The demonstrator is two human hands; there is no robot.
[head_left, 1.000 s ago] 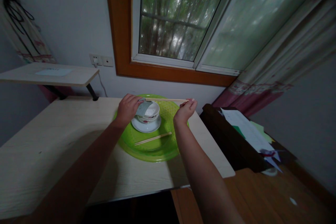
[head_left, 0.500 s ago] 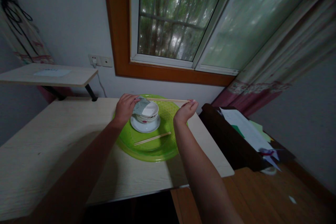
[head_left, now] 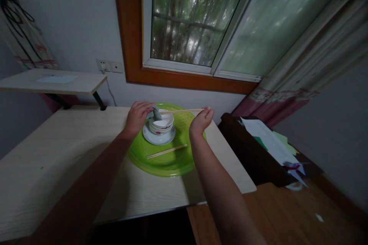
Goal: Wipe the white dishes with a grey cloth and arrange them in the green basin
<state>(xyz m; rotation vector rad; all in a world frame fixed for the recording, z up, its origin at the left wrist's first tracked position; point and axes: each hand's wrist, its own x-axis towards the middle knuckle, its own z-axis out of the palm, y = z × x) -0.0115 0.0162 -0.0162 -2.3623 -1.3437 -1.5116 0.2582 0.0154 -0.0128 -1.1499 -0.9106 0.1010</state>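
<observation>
My left hand (head_left: 138, 115) is closed on a grey-green cloth (head_left: 155, 113), which is bunched around the left end of a pair of chopsticks (head_left: 184, 111). The right ends of those chopsticks are pinched in my right hand (head_left: 202, 120). They lie roughly level above a stack of white bowls (head_left: 163, 124), which stands on a white plate (head_left: 146, 136). Under all this is a round green tray (head_left: 172, 170). Another pair of chopsticks (head_left: 166, 151) rests on the tray's near side. The cloth hides the left tips of the held chopsticks.
The tray sits on a pale wooden table (head_left: 71, 168). A raised shelf (head_left: 57, 82) with a paper on it stands at the left. Right of the table is a dark brown piece of furniture (head_left: 253, 153) with papers. A window (head_left: 198, 19) is behind.
The cloth, hanging spread over the bowls' left side before, is now gathered around the chopsticks' left end. My right hand has shifted slightly left with the chopsticks.
</observation>
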